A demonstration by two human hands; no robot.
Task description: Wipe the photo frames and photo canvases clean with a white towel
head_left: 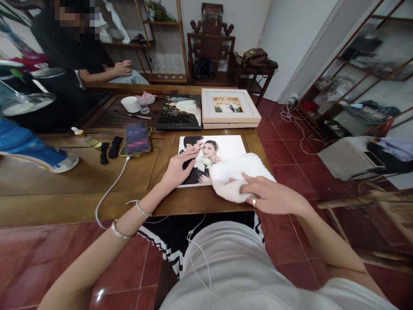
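Note:
A photo panel (230,144) showing a couple lies flat near the front edge of the wooden table (129,206). Resting on its left side is my left hand (180,168), fingers stretched out and holding nothing. A fluffy white cloth (238,170) is bunched in my right hand (266,193), which grips it from the near side with the fingers sunk into it. The cloth covers the panel's lower right part and hangs over its right edge. Just behind the panel are a dark photo panel (179,112) and a light wooden picture frame (254,113), stacked on another one.
A phone (138,140) with a white cable (111,191), black straps (114,147) and a small bottle (88,138) lie left of my hands. Further left is a blue package (35,150). A white bowl (130,104) stands behind. Another person (74,51) is across the table.

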